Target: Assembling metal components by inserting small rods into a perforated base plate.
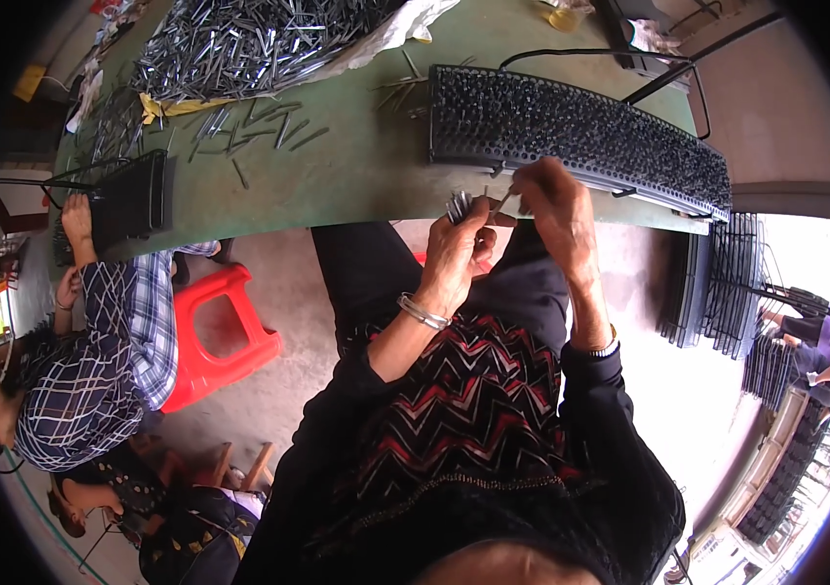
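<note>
My left hand [454, 255] is closed around a small bunch of thin metal strips [459, 206], whose ends stick up past the fingers. Just to its right, above my lap, my right hand [556, 200] is pinched on a single thin strip [501, 203]; its fingers are somewhat blurred. Behind both hands, along the table's near edge, lies a long black rack [571, 127] with rows of round holes. Many of its holes look filled with dark pieces, too small to tell apart.
A large heap of metal strips [259, 44] lies on a sheet on the green table [356, 146], with loose strips around it. Left, another person [93, 370] handles a similar black rack [132, 200]. A red stool [225, 341] stands on the floor; more racks [727, 283] stack at right.
</note>
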Available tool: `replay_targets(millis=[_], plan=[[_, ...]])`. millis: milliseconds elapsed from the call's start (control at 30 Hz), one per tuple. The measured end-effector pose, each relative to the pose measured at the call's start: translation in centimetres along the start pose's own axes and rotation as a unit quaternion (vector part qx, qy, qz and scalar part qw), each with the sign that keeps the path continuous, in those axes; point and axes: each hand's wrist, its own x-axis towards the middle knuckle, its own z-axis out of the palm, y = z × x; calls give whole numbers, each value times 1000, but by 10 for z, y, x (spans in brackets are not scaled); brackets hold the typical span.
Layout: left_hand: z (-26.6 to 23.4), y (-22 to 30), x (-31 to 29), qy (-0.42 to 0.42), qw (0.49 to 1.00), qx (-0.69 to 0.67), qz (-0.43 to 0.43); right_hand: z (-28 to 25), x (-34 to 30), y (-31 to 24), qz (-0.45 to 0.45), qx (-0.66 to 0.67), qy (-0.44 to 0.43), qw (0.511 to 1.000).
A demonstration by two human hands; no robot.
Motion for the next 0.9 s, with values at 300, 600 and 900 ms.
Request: replay_targets(millis=[300, 600, 900], plan=[[5, 4, -2, -17, 999, -33, -7, 6, 38, 14, -214, -186, 280, 917], [3, 3, -1, -23, 999, -43, -6, 13, 42, 16, -192, -332, 235, 893], [-3, 6, 0, -34, 999, -35, 3, 9, 15, 10, -123, -183, 113, 969]])
